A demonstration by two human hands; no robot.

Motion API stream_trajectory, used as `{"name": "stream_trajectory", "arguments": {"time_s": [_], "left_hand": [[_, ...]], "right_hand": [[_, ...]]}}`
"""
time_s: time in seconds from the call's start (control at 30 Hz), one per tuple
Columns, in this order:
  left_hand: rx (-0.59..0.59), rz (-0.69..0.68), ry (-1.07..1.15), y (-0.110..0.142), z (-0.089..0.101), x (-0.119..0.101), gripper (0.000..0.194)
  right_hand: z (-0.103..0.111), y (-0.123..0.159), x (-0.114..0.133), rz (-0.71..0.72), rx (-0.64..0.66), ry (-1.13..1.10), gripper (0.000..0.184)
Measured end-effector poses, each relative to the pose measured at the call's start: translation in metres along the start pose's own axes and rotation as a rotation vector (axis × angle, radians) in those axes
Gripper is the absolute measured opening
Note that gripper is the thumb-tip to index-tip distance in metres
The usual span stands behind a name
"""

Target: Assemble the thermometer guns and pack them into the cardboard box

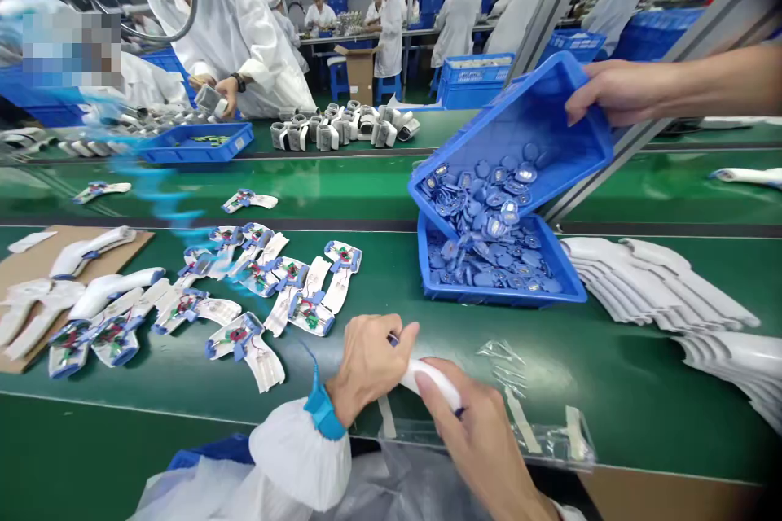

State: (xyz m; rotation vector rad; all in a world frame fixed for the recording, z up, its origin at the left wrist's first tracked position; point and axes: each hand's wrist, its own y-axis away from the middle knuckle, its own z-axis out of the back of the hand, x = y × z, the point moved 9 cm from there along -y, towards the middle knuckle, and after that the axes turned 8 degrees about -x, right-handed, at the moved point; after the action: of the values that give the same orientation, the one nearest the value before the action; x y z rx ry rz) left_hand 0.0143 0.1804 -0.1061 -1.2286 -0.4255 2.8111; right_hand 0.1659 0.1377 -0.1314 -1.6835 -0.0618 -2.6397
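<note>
My left hand (371, 360), with a blue wrist strap (325, 411), is closed around one end of a white plastic device housing (435, 378). My right hand (473, 415) grips the other end, its thumb lying along the white shell. Dark blue shows at both ends of the housing; the rest is hidden by my fingers. Left of my hands lie several opened white housing halves (244, 342) with coloured wires and blue parts. Beyond my hands, another person's hand (611, 89) tilts a blue bin (568, 98) of small blue plastic pieces over a second blue bin (504, 295) holding the same pieces.
Stacked white shells (660, 281) lie at the right. Cardboard (138, 242) carries white housings at the left. Clear plastic with tape strips (574, 431) lies at the front edge. A green conveyor (342, 187) runs behind; a blue coiled cord (159, 187) hangs at the left.
</note>
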Motion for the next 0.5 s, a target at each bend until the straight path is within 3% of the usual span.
{"name": "stream_trajectory", "arguments": {"time_s": [0.07,0.13,0.23,0.3,0.37,0.4,0.5], "left_hand": [[-0.034,-0.049,0.154,0.005,0.01,-0.005,0.025],[-0.2,-0.009,0.329,0.011,0.022,0.001,0.031],[-0.572,0.209,0.604,0.021,0.027,0.035,0.059],[-0.709,0.211,0.726,0.022,0.022,0.049,0.059],[-0.743,0.167,0.701,0.018,0.019,0.054,0.057],[-0.744,0.169,0.632,0.016,0.018,0.055,0.056],[-0.683,0.222,0.387,0.004,0.016,0.056,0.056]], "right_hand": [[-0.008,-0.001,-0.027,-0.345,0.103,-0.123,0.052],[-0.015,0.002,-0.044,-0.639,0.178,-0.288,0.055],[-0.022,-0.002,-0.049,-0.813,0.225,-0.44,0.046],[-0.032,0.001,-0.049,-0.89,0.293,-0.465,0.043],[-0.043,0.007,-0.046,-0.889,0.396,-0.414,0.048],[-0.047,0.007,-0.043,-0.816,0.426,-0.351,0.049],[-0.052,-0.007,-0.02,-0.264,0.37,-0.002,0.046]]}}
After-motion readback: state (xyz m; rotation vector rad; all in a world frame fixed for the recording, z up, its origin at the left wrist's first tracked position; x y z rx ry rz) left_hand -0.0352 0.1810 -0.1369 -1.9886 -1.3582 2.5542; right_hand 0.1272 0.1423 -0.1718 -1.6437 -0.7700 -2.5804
